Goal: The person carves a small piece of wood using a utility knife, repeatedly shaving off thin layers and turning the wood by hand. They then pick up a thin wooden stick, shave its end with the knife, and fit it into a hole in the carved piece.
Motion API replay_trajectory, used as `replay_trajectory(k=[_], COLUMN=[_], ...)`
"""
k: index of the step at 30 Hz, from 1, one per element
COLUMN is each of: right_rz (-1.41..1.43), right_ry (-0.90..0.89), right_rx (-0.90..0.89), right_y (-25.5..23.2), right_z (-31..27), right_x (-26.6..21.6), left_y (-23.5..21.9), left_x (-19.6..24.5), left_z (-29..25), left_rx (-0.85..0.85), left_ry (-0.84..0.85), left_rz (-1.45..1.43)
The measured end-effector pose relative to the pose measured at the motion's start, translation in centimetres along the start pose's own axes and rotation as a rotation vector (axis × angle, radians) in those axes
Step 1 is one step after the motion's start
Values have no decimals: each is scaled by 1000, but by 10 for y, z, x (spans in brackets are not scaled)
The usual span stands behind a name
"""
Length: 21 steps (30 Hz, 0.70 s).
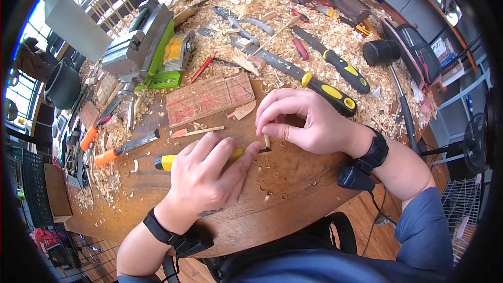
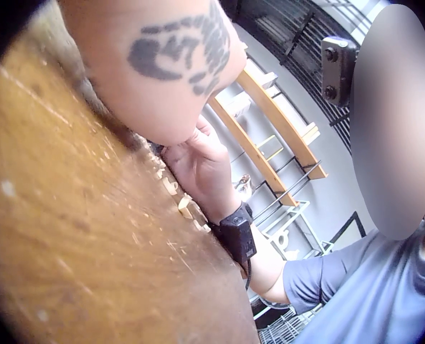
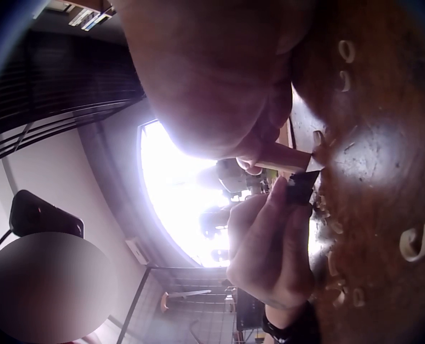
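Note:
My left hand (image 1: 207,173) grips a yellow and black utility knife (image 1: 167,162), its butt end showing left of the knuckles. The dark blade (image 3: 303,188) sticks out past the left fingertips, low over the wooden workbench (image 1: 251,209). A thin wooden stick (image 3: 284,156) is pinched between thumb and fingers of my right hand (image 1: 314,120), its lower end down at the bench beside the blade. Both hands are close together, and the left one covers most of the knife. Small curled shavings (image 3: 418,242) lie around the blade.
A reddish board (image 1: 209,99) lies just beyond the hands, with a red-tipped wood strip (image 1: 196,131) before it. Chisels with orange handles (image 1: 106,157) and a green vise (image 1: 162,57) stand left. Yellow-black saws (image 1: 330,91) and a black mallet (image 1: 381,52) lie right among shavings.

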State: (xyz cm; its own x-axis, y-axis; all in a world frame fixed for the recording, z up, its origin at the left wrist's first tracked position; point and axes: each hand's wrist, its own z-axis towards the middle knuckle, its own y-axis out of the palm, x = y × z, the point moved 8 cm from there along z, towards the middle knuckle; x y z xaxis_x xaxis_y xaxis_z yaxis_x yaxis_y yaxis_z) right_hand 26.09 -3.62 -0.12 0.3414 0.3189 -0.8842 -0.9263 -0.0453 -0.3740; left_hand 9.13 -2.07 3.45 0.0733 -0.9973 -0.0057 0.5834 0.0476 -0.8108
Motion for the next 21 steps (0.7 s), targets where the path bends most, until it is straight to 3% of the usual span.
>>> replay_trajectory(k=[12, 18, 21], right_rz=[26, 67, 82], right_ry=[58, 6, 23], right_rx=[-42, -44, -53], right_y=[0, -2, -3], right_z=[1, 3, 3], right_x=[3, 2, 3], left_y=[-12, -9, -6], left_x=[-4, -7, -6], left_z=[0, -2, 0], left_rx=[85, 125, 72], left_ry=[-42, -28, -34], left_rz=[63, 91, 31])
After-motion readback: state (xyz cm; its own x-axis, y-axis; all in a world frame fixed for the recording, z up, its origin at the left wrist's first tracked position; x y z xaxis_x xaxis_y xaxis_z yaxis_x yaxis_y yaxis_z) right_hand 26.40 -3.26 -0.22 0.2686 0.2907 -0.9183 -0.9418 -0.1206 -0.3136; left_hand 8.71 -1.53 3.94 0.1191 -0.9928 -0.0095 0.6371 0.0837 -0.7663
